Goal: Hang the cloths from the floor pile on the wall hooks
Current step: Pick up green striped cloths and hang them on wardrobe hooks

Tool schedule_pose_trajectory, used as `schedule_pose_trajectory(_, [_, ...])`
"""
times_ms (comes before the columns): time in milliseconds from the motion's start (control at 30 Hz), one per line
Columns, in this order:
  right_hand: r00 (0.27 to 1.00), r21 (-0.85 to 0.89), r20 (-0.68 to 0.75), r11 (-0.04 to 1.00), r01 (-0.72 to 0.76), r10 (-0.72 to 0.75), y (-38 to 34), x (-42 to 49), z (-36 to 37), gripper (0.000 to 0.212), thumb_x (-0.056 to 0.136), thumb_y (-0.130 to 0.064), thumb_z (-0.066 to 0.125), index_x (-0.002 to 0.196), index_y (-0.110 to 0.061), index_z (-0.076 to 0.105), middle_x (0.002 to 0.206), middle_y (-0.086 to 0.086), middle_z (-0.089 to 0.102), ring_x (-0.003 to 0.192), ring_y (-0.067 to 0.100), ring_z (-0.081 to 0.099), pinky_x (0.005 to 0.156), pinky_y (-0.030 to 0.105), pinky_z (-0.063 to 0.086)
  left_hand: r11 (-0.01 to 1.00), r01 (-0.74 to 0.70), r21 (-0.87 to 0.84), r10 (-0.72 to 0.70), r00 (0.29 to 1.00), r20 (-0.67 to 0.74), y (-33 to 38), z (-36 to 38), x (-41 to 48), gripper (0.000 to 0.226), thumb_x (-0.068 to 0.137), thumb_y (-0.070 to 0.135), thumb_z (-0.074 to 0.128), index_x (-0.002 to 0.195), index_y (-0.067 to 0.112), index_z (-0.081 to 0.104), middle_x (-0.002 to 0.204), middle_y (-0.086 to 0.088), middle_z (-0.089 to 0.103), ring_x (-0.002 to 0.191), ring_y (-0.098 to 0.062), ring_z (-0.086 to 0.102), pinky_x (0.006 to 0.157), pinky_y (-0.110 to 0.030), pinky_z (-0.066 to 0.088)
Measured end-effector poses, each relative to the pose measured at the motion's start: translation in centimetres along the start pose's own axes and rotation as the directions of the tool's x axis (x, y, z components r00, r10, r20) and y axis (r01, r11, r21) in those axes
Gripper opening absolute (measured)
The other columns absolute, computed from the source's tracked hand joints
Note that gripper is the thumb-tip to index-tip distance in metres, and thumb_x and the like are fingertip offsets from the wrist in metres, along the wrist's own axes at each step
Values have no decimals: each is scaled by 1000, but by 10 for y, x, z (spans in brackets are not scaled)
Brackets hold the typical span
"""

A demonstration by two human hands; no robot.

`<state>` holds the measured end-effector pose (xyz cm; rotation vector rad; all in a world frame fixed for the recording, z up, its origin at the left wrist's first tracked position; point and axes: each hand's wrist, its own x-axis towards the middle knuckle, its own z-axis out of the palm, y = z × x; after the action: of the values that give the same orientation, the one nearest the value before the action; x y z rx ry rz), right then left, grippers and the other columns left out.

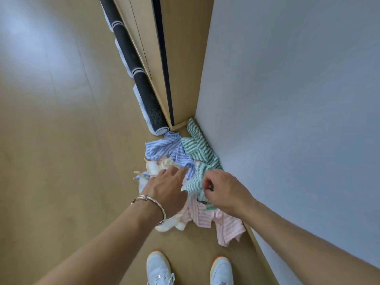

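Observation:
A pile of striped cloths lies on the wooden floor in the corner by the grey wall. On top are a green-and-white cloth (195, 149) and a blue-and-white cloth (162, 149). A cream cloth (153, 167) and a pink-striped cloth (224, 223) lie lower, nearer my feet. My right hand (222, 190) pinches a fold of the green cloth, lifting its edge. My left hand (166, 188), with a bracelet on the wrist, reaches over the pile with fingers spread, fingertips at the blue cloth. No wall hooks are in view.
The grey wall (298, 99) runs along the right. A wooden door frame (181, 58) stands behind the pile, and a black rolled mat (144, 89) lies along its base. My white shoes (158, 268) stand just before the pile. Bare wooden floor (61, 140) stretches left.

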<state>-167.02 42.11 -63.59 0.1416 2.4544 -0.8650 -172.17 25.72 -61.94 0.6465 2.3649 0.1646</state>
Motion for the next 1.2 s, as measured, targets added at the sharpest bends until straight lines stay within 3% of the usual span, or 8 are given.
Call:
schedule_pose_trajectory(200, [978,-116,-52,974,197,-204,-113,-67,-164,16,86,-7,48,82,-21,44,90,-4,46,81,20,49,72,32,41,996,-78,37,83,984,-158,39,-185,-68,68,94,43,46,149,21,13,147,0,32,133,-21,32,107,-37,34])
schedule_pose_trajectory(433, [887,-259,-183,892,371,-423,-267,-176,-363,21,86,-3,48,84,-23,45,87,-10,44,80,14,50,67,22,38,963,-189,191,244,914,-324,108,-423,-187,76,85,49,59,147,28,19,141,0,39,131,-21,35,106,-36,35])
schedule_pose_trajectory(567, [809,-336,-246,830,446,-534,-342,-246,-438,22,86,-1,50,83,-22,46,86,-12,43,77,11,48,65,21,38,939,-276,205,337,854,-397,155,-506,-262,32,78,45,67,102,36,48,97,13,57,94,-13,56,85,-32,48])
schedule_pose_trajectory(667, [723,-423,-342,786,452,-600,-374,-285,-476,24,85,3,47,83,-21,46,85,-10,44,75,14,48,63,23,39,915,-163,369,333,822,-462,176,-552,-311,15,86,44,57,89,29,56,80,7,60,75,-16,58,68,-29,46])
schedule_pose_trajectory(767, [663,-457,-419,775,437,-621,-402,-312,-505,18,89,-2,48,97,-19,51,94,-6,49,78,16,50,67,28,43,870,-42,491,346,762,-548,182,-592,-358,23,91,45,49,90,26,62,76,7,59,73,-15,55,66,-29,44])
schedule_pose_trajectory(867, [627,-494,-436,754,432,-645,-438,-330,-531,24,93,-13,54,116,-15,53,92,-9,47,75,8,46,62,19,35,851,30,525,380,655,-653,179,-621,-407,23,90,46,50,89,26,60,83,9,54,83,-13,55,74,-29,47])
schedule_pose_trajectory(1033, [751,-587,-317,742,325,-580,-488,-335,-538,18,94,-23,48,99,-16,63,99,2,63,88,20,59,70,30,45,844,154,513,358,551,-754,149,-632,-477,23,91,44,49,95,22,56,91,11,48,92,-11,54,82,-26,47])
schedule_pose_trajectory(1200, [733,-585,-248,701,408,-634,-520,-330,-528,21,97,-31,52,108,-19,66,94,-4,62,82,13,58,63,24,42,854,371,365,140,513,-847,115,-621,-534,21,92,43,49,98,23,52,92,7,57,84,-15,54,71,-26,40])
